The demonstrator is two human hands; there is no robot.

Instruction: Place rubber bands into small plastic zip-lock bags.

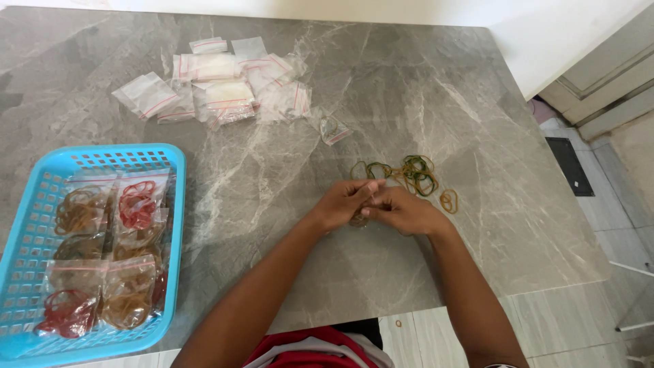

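— On grey marble-patterned tabletop [286, 177], centre: what item?
— Left hand [344, 203] and right hand [402, 210], fingers pinched together on a small bunch of rubber bands [359, 219]; loose green and tan rubber bands [409, 174] just beyond.
— Elsewhere?
— Clear zip bags [218, 85], far side; blue plastic basket [27, 259] of filled bags, left.

this looks like a room in a home used for small packing work: a grey marble-look worktop [436, 102] stands against a plain white wall [545, 27], with pale floor tiles [599, 204] and a panelled door [606, 68] beside it; a blue plastic basket [27, 238] and small clear zip bags [218, 85] lie on it
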